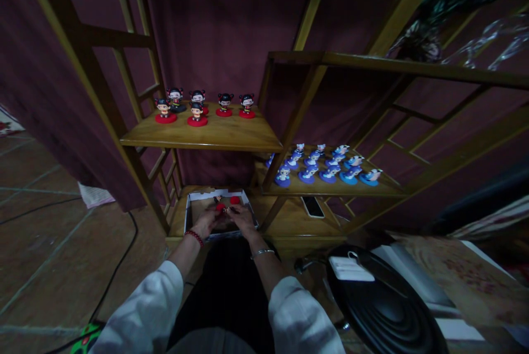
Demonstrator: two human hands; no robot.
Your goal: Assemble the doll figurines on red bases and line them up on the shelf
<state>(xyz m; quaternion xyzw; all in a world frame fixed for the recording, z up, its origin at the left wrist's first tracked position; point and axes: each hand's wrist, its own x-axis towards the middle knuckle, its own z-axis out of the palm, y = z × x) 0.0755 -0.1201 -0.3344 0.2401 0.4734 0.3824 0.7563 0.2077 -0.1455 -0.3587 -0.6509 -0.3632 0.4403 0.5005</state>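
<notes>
Over a shallow white-rimmed box (192, 196) on the lowest shelf, my two hands work close together. My left hand (205, 223) has its fingers closed around a small figurine's red round base (220, 207). Fingers of my right hand (243, 218) pinch the dark and pale figurine (227, 210) beside that base. Whether base and figurine are joined I cannot tell. Inside the box lie another red round base (235, 200) and a small dark-haired figurine (217, 199). The fingertips are partly hidden by the hands.
Several black-haired figurines (197, 114) on red bases stand on the wooden shelf (206, 138) above. Rows of blue and purple figurines (308, 173) fill the right shelf. A phone (313, 207) lies below them. A black round stool (384, 304) stands at right; a cable (119, 266) crosses the floor.
</notes>
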